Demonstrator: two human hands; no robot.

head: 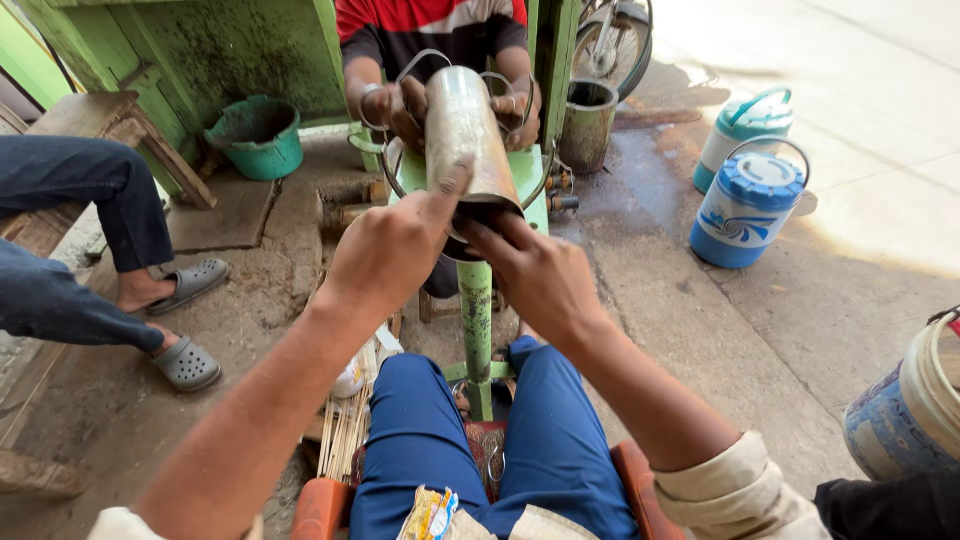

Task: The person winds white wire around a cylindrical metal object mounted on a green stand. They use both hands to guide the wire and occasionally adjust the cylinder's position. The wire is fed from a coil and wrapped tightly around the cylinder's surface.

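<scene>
Metal cylinder (463, 135) at 12 o'clock, lying tilted on green stand (476, 320), open end toward wearer. Left hand (395, 250) at near end, fingers curled, thumb pressed along cylinder's side. Right hand (535, 270) at 1 o'clock of left, fingertips hooked on cylinder's lower rim. Co-worker's hands (405, 105) clasp far end, wire hoops around them. Blue jug (745, 210) at 2 o'clock, well apart. Green tub (258, 138) at 10 o'clock. Grey sandals (188, 285) at 9 o'clock.
</scene>
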